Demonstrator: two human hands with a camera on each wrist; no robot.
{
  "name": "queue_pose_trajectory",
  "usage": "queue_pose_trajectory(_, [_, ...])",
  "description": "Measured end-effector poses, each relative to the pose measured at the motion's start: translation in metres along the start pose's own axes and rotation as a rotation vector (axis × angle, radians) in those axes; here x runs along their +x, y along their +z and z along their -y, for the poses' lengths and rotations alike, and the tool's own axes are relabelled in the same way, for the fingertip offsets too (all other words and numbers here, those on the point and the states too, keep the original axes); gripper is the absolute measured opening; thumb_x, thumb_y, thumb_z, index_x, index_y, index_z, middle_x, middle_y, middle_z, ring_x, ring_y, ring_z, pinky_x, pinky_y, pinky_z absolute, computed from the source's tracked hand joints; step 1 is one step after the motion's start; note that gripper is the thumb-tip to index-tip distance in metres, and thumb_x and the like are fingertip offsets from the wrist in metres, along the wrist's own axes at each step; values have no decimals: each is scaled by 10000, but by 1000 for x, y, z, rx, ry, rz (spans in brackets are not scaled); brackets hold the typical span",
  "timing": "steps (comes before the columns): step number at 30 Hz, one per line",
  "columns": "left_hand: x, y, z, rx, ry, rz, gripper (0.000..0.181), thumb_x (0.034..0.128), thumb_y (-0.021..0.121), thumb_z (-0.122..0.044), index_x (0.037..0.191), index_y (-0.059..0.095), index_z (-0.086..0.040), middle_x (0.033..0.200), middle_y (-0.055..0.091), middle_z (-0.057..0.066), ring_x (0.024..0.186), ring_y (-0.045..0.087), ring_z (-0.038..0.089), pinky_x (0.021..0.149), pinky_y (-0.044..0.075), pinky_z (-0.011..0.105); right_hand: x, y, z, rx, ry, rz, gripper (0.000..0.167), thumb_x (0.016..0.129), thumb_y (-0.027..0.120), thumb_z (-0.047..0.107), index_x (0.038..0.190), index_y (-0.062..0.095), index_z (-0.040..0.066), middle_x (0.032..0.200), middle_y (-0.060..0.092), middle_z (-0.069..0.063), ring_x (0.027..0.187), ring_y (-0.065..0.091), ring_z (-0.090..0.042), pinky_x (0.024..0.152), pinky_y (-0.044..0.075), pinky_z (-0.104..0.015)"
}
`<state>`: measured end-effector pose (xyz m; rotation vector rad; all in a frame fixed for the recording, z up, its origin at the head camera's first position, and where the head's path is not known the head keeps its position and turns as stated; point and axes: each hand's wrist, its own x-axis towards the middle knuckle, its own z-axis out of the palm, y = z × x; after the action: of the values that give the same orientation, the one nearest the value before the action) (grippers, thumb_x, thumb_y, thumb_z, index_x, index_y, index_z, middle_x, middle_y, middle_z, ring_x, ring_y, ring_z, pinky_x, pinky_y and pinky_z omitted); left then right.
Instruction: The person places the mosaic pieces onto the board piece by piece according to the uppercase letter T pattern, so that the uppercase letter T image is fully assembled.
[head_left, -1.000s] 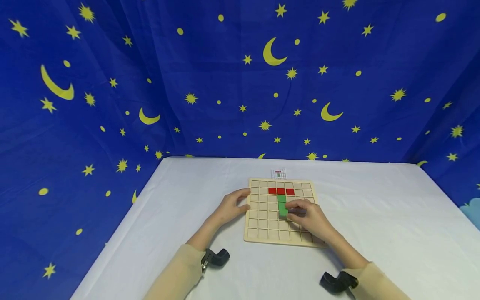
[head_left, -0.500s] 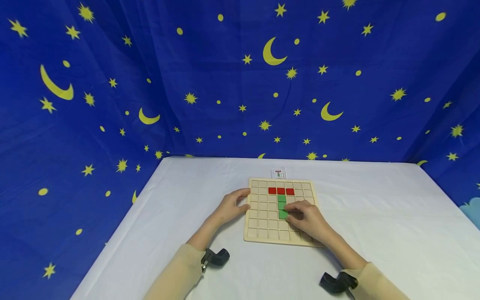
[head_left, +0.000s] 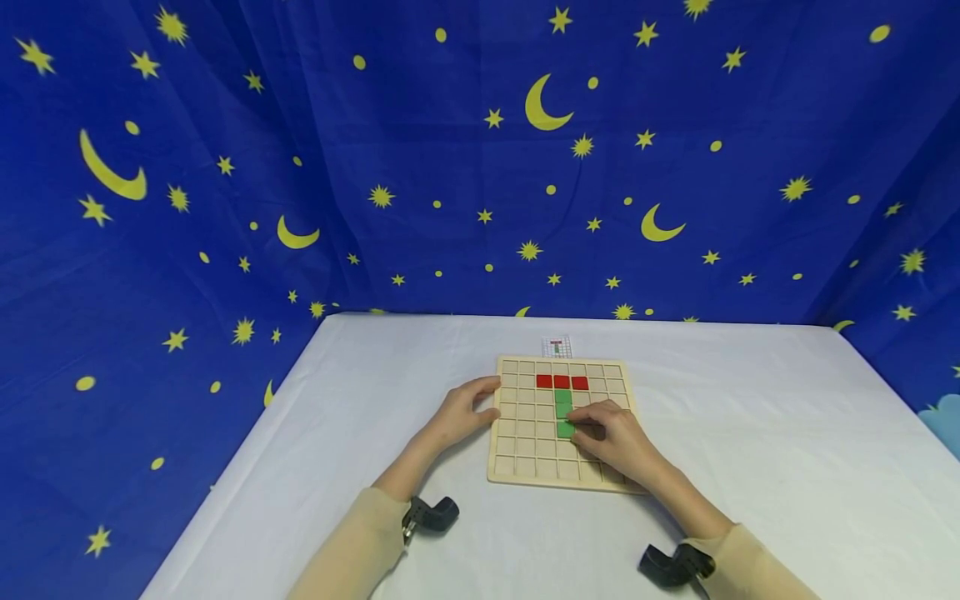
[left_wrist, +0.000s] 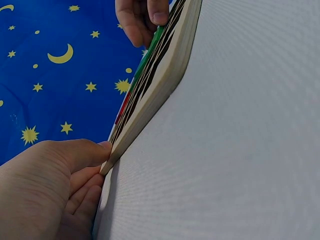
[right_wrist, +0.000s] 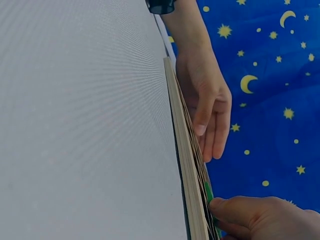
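Note:
A wooden grid board (head_left: pixel 525 458) lies flat on the table. Three red square tiles (head_left: pixel 562 382) form a row in its upper part, and green square tiles run in a column below the middle one. The lowest green tile (head_left: pixel 566 429) sits level in its cell, with the thumb and fingertips of my right hand (head_left: pixel 618 437) pinching it at its right side. In the right wrist view the thumb meets a thin green edge (right_wrist: pixel 208 191). My left hand (head_left: pixel 453 417) touches the board's left edge with thumb and fingertips, the fingers loosely bent. My right hand covers some cells at the right.
A small printed card (head_left: pixel 557 347) with a red and green pattern stands just beyond the board's far edge. White cloth (head_left: pixel 375 375) covers the table. Behind hangs a blue curtain (head_left: pixel 450 150) with yellow stars and moons. Each wrist carries a black camera mount (head_left: pixel 435 517).
The lowest green tile has gone from slightly raised, its near side showing, to level in its cell. My right fingers shifted slightly left with it. My left hand has stayed put.

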<state>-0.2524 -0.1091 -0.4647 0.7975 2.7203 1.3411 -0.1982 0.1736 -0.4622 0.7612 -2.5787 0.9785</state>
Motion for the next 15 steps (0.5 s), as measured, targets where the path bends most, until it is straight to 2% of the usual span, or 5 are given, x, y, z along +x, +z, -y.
queue_pose_trajectory(15, [0,0,0,-12,2,-6,539,859,678,-74,1354,476,-6,1298,549,147,1184,527,264,1024,412,344,0,0,0,-27,-7,-12,281,744,798,90,1012,718,116,983,680,51,955,594,-144,815,529,-352])
